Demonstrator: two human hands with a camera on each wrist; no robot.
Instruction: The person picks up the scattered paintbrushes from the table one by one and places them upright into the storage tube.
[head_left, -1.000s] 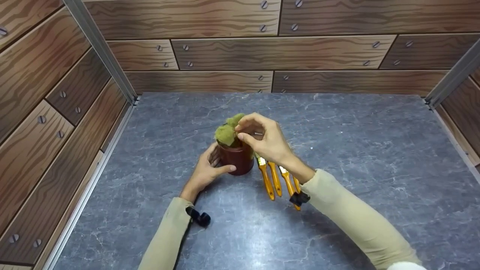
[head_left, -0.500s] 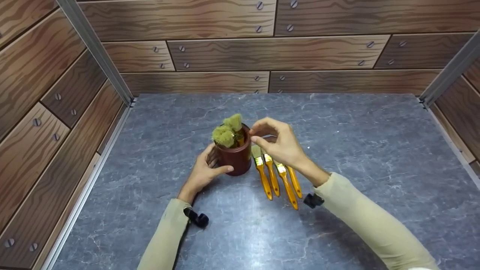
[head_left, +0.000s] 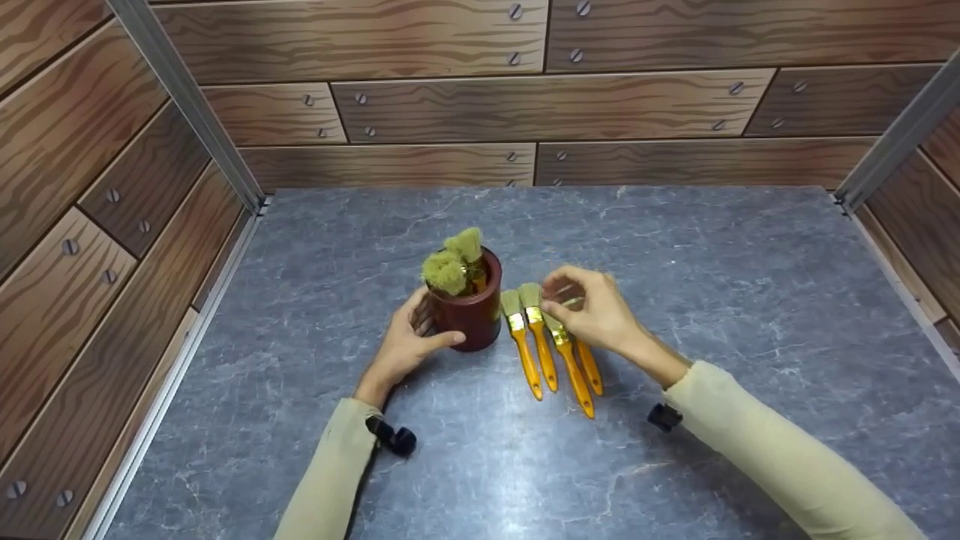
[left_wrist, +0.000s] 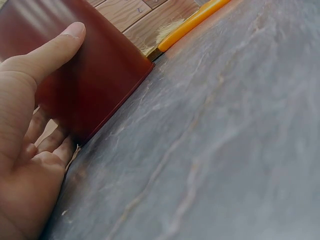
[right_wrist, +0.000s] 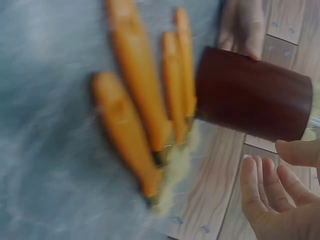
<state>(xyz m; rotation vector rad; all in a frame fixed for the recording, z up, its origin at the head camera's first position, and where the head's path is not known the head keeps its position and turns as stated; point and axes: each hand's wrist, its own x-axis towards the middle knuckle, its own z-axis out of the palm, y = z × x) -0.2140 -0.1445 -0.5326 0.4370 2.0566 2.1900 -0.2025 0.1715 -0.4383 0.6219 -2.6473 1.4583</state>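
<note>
A dark red cup [head_left: 469, 319] stands upright on the table, and brushes with pale green bristles [head_left: 446, 271] stick up out of it. My left hand [head_left: 409, 334] holds the cup at its left side, thumb across the front and fingers behind; the left wrist view shows the thumb [left_wrist: 57, 50] against the wall of the cup. To the right of the cup lie several paintbrushes [head_left: 574, 375] with orange handles, bristles pointing away. Over the bristle ends of the right-hand brushes is my right hand [head_left: 600, 311], fingers loosely bent and nothing between them.
The grey marbled table [head_left: 750, 315] is bounded by wood-patterned panels [head_left: 442, 109] at the back and both sides. Metal posts [head_left: 187, 112] stand at the back corners. A small black camera [head_left: 391, 436] sits at the left wrist, another [head_left: 664, 417] at the right.
My right hand has moved away from the brushes in the cup, rightward and closer, to above the lying brushes. The left hand stays at the cup. The head view has shifted slightly.
</note>
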